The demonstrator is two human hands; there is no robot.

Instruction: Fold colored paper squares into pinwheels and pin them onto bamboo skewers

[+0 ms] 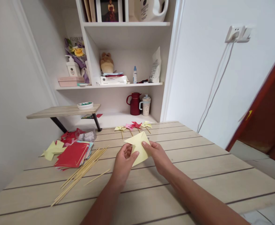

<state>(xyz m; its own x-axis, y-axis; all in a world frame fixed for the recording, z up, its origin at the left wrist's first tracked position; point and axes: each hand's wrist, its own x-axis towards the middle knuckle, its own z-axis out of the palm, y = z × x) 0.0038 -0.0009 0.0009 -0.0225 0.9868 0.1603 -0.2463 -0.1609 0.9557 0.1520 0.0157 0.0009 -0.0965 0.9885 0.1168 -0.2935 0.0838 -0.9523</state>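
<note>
A pale yellow sheet of paper is held up above the table between both hands, with a cut or folded flap sticking out at its upper left. My left hand grips its left side, thumb on the front and fingers curled behind. On the right edge, my right hand pinches the paper with the thumb on top; its other fingers are partly hidden. Behind the sheet lie several finished paper pinwheels on sticks, among them a red pinwheel and a yellow pinwheel.
Left of my hands lie thin wooden sticks, a stack of coloured paper squares and a loose yellow pinwheel shape. A clear plastic box stands behind them, near a small raised shelf. A dark red jug stands at the back.
</note>
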